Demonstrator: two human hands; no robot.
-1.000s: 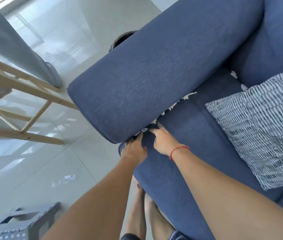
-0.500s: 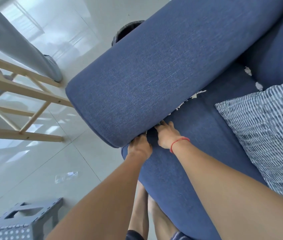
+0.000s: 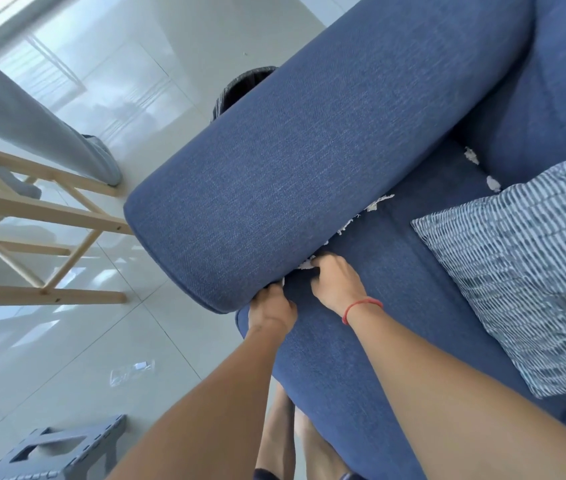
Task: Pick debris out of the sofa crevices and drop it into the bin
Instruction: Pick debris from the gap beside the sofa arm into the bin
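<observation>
White paper scraps [image 3: 370, 209] line the crevice between the blue sofa armrest [image 3: 309, 161] and the seat cushion [image 3: 396, 306]. My right hand [image 3: 335, 282] is at the crevice's front end, fingers curled round a white scrap [image 3: 306, 264]. My left hand [image 3: 271, 308] grips the front lower edge of the armrest, its fingertips hidden under it. Two more white scraps [image 3: 471, 155] lie at the back corner of the seat. The black-lined bin [image 3: 240, 90] peeks out behind the armrest, mostly hidden.
A striped cushion [image 3: 524, 271] lies on the seat to the right. A wooden rack [image 3: 42, 216] with grey cloth stands on the tiled floor at left. A grey step stool [image 3: 49, 452] is at bottom left. My legs stand against the sofa front.
My right hand has gone from pointing at the crevice to curling round a scrap there. My left hand shifted under the armrest's front edge. The camera moved closer.
</observation>
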